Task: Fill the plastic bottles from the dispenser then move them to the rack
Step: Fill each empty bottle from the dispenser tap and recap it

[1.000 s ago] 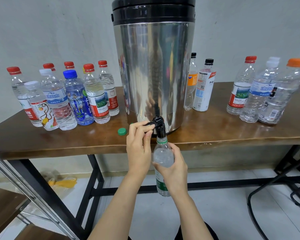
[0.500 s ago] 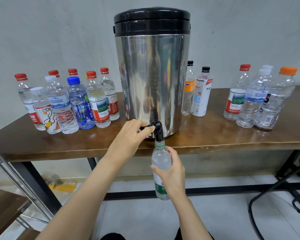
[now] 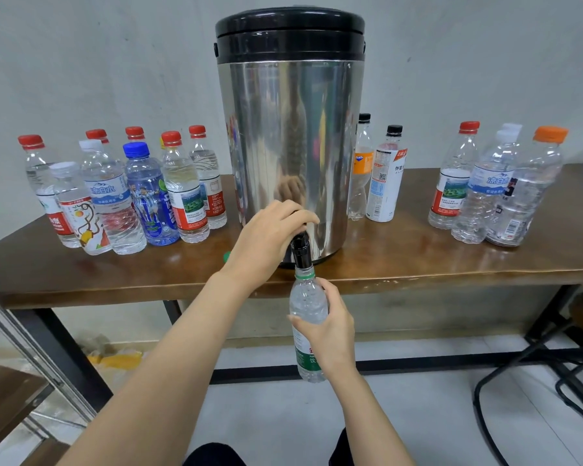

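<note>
Far to the left of the left hand, a cluster of capped bottles (image 3: 142,196) stands on the wooden table (image 3: 418,260), most with red caps, one with a blue cap. Just left of that hand's wrist lies a green cap (image 3: 228,255), partly hidden. The left hand (image 3: 270,237) curls its fingers over the top of the black tap (image 3: 300,252) at the foot of the steel dispenser (image 3: 290,146), which rises behind it. Directly under the tap, and below the left hand, the open bottle (image 3: 308,307) is held upright in front of the table edge, its mouth at the spout. The right hand (image 3: 330,331) grips its middle, thumb across the front and fingers wrapped behind. The water level cannot be told. To the right of both hands stand two black-capped bottles (image 3: 384,176), then a group of clear bottles (image 3: 492,190).
</note>
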`<state>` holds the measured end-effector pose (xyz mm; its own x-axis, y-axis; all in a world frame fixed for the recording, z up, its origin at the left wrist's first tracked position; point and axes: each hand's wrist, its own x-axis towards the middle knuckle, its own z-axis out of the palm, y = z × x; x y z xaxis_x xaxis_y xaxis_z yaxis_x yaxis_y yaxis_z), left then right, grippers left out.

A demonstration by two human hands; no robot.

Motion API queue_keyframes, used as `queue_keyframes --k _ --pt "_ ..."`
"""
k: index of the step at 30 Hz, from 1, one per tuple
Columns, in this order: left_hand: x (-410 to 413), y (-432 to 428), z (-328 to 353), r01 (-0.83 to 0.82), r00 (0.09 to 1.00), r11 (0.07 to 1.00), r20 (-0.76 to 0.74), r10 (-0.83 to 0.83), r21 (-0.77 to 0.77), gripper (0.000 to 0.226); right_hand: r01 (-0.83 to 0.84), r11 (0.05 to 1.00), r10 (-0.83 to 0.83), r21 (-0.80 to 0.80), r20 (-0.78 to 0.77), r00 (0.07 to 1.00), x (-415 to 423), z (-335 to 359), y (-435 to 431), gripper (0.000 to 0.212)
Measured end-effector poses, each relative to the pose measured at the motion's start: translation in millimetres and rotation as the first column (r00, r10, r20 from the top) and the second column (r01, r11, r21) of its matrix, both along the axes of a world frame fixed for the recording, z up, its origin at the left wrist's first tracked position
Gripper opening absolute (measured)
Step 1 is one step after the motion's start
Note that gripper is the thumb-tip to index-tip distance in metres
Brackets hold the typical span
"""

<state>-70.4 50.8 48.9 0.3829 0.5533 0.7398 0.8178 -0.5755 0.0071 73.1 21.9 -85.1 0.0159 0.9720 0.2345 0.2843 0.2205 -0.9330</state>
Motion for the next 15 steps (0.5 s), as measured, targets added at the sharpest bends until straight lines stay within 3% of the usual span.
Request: queue_keyframes --k 2,4,6,8,11,15 --pt "1.5 -3.5 -6.5 -0.008 0.999 1.0 0.034 0.007 0.007 0.034 0.002 1.0 -0.002 0.002 0.007 1.0 1.1 -0.4 -0.2 0.076" --pt "-1.6 -10.2 -15.0 -0.018 0.962 0.999 0.271 0.028 -0.039 0.04 0.006 1.0 -0.006 0.003 0.003 1.0 1.6 -1.7 0.0 0.076" --pt "-18.0 -13.9 -27.3 -0.104 0.834 0.994 0.543 0.096 -0.016 0.034 0.007 1.0 -0.007 -0.004 0.003 1.0 1.9 -3.6 -0.9 0.075" --pt "-41.8 -15.8 -44.8 -0.261 0.723 0.964 0.649 0.237 -0.061 0.024 0.004 1.0 -0.004 -0.016 0.009 1.0 2.8 -6.8 -3.2 0.074" --pt "-67.2 -18.4 -70.4 -0.362 0.662 0.877 0.576 0.48 -0.316 0.02 -0.002 0.999 0.002 -0.038 0.01 1.0 3.7 -14.6 -7.6 0.073" --pt "-76.6 -6.0 -72.9 -0.359 0.736 0.77 0.347 0.581 -0.528 0.038 -0.029 0.998 0.03 -0.053 0.006 1.0 -0.4 -18.7 -15.3 0.074"
